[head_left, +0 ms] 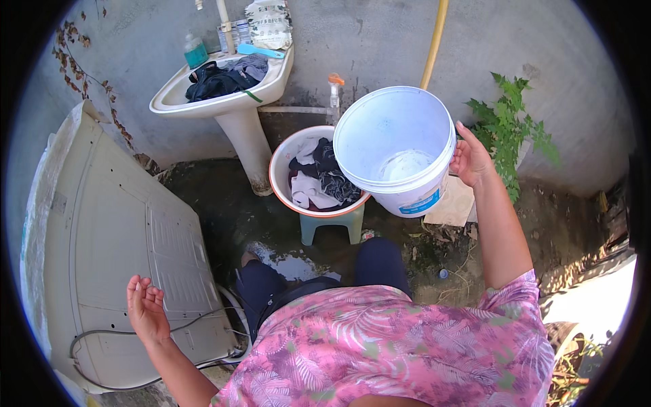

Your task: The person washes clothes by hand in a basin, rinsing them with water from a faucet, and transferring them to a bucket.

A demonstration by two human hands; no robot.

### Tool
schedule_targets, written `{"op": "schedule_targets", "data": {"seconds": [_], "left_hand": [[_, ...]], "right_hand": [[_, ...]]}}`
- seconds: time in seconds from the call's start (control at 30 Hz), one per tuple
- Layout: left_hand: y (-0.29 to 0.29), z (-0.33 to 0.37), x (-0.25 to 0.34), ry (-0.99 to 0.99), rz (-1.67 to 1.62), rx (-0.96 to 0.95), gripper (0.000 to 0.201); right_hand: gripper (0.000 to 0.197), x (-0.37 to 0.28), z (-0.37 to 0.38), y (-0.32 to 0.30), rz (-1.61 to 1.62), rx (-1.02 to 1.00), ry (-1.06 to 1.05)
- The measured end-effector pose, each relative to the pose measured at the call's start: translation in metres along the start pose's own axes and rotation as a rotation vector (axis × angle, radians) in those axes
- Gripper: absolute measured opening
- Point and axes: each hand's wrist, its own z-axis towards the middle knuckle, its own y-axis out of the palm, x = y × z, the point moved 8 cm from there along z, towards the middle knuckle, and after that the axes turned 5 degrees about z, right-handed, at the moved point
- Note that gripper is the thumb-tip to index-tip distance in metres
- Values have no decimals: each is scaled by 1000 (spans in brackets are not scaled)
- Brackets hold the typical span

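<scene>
My right hand [470,156] grips the side of a white plastic bucket [390,132] near its rim. The bucket tilts toward me, so its pale inside and bottom show; a blue label is on its outer wall. It overlaps the right part of a white basin [279,182] with an orange rim. Dark and white wet clothes [320,178] lie in that basin, which rests on a green stool [330,226]. Off at the lower left, my left hand [146,306] is raised beside a white appliance, its fingers loosely bent and apart, with nothing visible in it.
The white appliance [122,224], with a grey cable, stands along the left. A pedestal sink [234,108] holds dark clothes. An orange-handled tap [335,91] is behind the basin. A yellow pole [434,44] and a leafy plant [508,129] stand by the wall. The floor is wet.
</scene>
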Motion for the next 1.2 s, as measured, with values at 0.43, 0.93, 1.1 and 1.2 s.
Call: {"op": "schedule_targets", "data": {"seconds": [0.43, 0.93, 1.1, 1.2], "left_hand": [[36, 12, 2, 4, 75, -132, 34], [79, 4, 11, 12, 105, -202, 34], [88, -1, 10, 16, 77, -242, 32], [75, -7, 17, 40, 99, -208, 30]], "right_hand": [[26, 35, -99, -174, -129, 217, -200], [37, 119, -164, -313, 280, 298, -160], [17, 129, -122, -313, 178, 204, -148], [15, 118, -127, -268, 84, 393, -118]]}}
